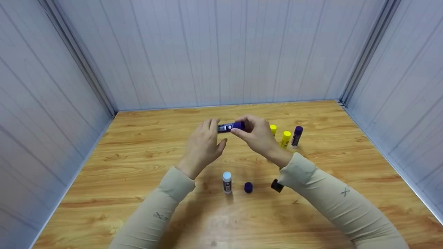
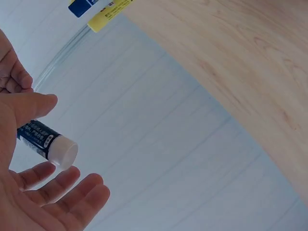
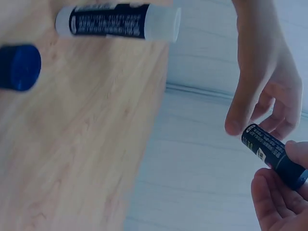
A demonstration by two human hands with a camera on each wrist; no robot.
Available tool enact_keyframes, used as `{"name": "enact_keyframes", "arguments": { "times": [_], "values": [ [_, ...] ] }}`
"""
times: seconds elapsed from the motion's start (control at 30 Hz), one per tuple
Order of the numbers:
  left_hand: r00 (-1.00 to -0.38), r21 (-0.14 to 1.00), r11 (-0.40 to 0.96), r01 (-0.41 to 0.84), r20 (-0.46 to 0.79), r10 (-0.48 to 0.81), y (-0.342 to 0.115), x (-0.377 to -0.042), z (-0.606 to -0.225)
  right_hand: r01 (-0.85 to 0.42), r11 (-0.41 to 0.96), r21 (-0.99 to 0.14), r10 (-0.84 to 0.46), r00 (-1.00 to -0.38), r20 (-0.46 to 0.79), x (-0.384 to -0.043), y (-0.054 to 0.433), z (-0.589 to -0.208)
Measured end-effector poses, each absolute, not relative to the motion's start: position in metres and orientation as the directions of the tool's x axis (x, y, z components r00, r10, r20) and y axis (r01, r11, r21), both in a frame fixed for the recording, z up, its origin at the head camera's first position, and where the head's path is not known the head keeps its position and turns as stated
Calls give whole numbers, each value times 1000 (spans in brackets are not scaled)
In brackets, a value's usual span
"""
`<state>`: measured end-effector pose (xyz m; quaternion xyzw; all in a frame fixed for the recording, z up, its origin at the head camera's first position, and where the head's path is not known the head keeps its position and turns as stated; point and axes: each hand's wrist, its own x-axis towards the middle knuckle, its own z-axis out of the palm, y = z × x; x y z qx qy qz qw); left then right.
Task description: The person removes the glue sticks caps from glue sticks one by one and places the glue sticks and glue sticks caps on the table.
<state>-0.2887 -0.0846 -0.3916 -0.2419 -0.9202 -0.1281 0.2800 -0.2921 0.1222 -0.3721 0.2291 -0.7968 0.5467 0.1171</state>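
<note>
In the head view, a glue stick with a purple cap (image 1: 225, 128) lies sideways in the air between the hands. My right hand (image 1: 254, 133) pinches it by the capped end, thumb in front and fingers behind. My left hand (image 1: 204, 143) is around the other end with fingers extended and the thumb apart from the tube. The left wrist view shows the stick's pale base (image 2: 63, 153) close to these spread fingers. Below the hands, an uncapped white-topped glue stick (image 1: 227, 182) stands upright, with a loose purple cap (image 1: 248, 187) to its right.
Behind the right wrist stand two yellow-capped glue sticks (image 1: 286, 139) and a purple-capped one (image 1: 296, 136). A small black object (image 1: 276, 185) lies partly under the right sleeve. Pale panel walls (image 1: 228, 52) enclose the wooden tabletop (image 1: 138, 152) at the back and sides.
</note>
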Motion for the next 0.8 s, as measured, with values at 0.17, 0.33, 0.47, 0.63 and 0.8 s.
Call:
{"name": "enact_keyframes", "arguments": {
  "times": [0.17,0.33,0.47,0.63,0.8],
  "values": [
    [-668,-75,873,482,612,422,-72,-289,-392,-361,195,-912,-238,-919,313,-288,129,-377],
    [-612,-189,880,437,654,444,-66,-289,-395,-204,93,-975,-252,-952,175,-284,129,-379],
    [-575,-225,886,405,691,438,-65,-289,-397,-135,39,-990,-278,-953,119,-280,127,-377],
    [-531,-245,887,392,727,436,-64,-288,-397,-91,-11,-996,-293,-952,90,-278,126,-377],
    [-505,-282,883,375,737,450,-63,-286,-396,-71,-30,-997,-308,-948,77,-278,130,-376]
  ]
}}
